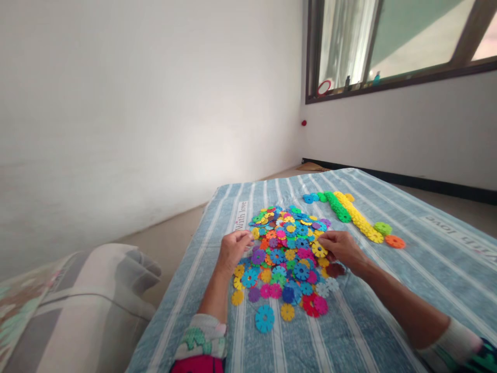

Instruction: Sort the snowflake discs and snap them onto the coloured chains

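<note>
A pile of flat, toothed plastic discs in many colours lies on a bed covered with a blue striped sheet. Beyond the pile, to its right, a chain of joined discs runs slantwise: blue at the far end, then green, then yellow. A loose green disc and an orange disc lie at the chain's near end, well clear of the pile. On the pile's near side a lone blue disc sits just apart from the rest. A grey cushion lies off the bed, far to the pile's left, and a window is set in the wall beyond the pile, on the right. Nothing lies between either hand and the pile.

The right hand rests at the pile's right edge, its thumb and forefinger pinched on a yellow disc that touches the pile. The left hand is at the pile's left edge with its fingers curled; their tips meet an edge disc, also yellow, but I cannot tell whether they grip it.
</note>
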Available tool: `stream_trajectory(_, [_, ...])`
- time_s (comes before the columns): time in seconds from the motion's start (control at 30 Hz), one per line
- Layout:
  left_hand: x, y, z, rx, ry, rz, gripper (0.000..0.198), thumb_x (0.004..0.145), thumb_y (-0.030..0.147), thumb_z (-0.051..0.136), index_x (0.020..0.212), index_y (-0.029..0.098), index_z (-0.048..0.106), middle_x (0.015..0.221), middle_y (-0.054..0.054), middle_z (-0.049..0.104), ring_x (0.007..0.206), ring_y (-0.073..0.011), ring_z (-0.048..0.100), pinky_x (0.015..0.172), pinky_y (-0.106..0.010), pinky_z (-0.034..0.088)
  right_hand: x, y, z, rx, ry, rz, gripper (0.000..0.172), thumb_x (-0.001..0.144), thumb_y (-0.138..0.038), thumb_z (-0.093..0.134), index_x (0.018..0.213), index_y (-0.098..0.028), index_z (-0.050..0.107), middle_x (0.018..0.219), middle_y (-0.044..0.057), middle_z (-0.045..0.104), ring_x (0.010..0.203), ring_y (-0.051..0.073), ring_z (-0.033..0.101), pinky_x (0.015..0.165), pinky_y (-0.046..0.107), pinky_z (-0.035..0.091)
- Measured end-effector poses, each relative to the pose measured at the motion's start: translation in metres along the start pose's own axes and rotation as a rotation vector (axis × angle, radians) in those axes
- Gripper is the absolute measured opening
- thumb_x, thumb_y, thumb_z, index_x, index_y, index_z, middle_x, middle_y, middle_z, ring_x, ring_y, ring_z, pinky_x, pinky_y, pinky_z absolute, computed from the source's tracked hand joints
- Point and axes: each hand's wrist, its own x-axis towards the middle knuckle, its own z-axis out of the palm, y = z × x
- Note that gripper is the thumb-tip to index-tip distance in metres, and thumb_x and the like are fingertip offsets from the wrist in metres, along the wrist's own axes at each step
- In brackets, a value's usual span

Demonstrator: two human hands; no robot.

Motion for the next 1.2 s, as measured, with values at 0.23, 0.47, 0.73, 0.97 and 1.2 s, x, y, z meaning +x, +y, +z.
stream_trajectory(0.23, [-0.044, 0.017, -0.022, 0.404, -0.042, 0.014, 0.010, 0.064, 0.026, 0.062, 0.056, 0.019, 0.063, 0.050, 0.004, 0.057, 0.055, -0.0130, 0.051, 0.057, -0.025, 0.034, -0.022, 0.028, -0.023, 0.238, -0.123, 0.075, 0.042, 0.067, -0.057, 0.067, 0.070, -0.015, 0.068, 0.045, -0.002, 0.054, 0.040, 0.008, 0.043, 0.041, 0.021, 0.032])
stream_trajectory(0.47, [-0.090, 0.022, -0.021, 1.005, -0.058, -0.147, 0.016, 0.080, 0.029, 0.055, 0.079, 0.021, 0.068, 0.077, -0.002, 0.069, 0.072, -0.0161, 0.061, 0.061, -0.024, 0.033, -0.022, 0.039, -0.025, 0.371, -0.154, 0.040, 0.045, 0.069, -0.061, 0.068, 0.069, -0.016, 0.066, 0.045, -0.003, 0.052, 0.042, 0.008, 0.042, 0.044, 0.022, 0.032])
stream_trajectory(0.73, [-0.110, 0.023, 0.004, 0.976, -0.180, 0.007, 0.024, 0.084, 0.030, 0.052, 0.095, 0.025, 0.073, 0.091, -0.004, 0.069, 0.086, -0.0174, 0.062, 0.075, -0.025, 0.039, -0.019, 0.044, -0.026, 0.392, -0.194, 0.018, 0.042, 0.071, -0.057, 0.068, 0.075, -0.014, 0.069, 0.049, -0.002, 0.057, 0.041, 0.008, 0.044, 0.043, 0.021, 0.032])
stream_trajectory(0.97, [-0.104, 0.015, -0.013, 1.016, 0.001, -0.215, 0.025, 0.082, 0.033, 0.051, 0.089, 0.021, 0.072, 0.075, -0.003, 0.069, 0.072, -0.0189, 0.063, 0.061, -0.026, 0.033, -0.021, 0.040, -0.025, 0.369, -0.200, 0.010, 0.043, 0.071, -0.057, 0.066, 0.075, -0.014, 0.070, 0.052, 0.000, 0.060, 0.041, 0.008, 0.045, 0.043, 0.021, 0.034])
stream_trajectory(1.2, [-0.096, 0.011, -0.011, 0.948, 0.050, -0.257, 0.023, 0.073, 0.042, 0.060, 0.077, 0.021, 0.069, 0.074, -0.002, 0.070, 0.073, -0.0191, 0.063, 0.058, -0.025, 0.032, -0.022, 0.033, -0.025, 0.359, -0.202, 0.029, 0.042, 0.067, -0.057, 0.067, 0.073, -0.015, 0.069, 0.050, -0.001, 0.060, 0.040, 0.008, 0.044, 0.043, 0.021, 0.032])
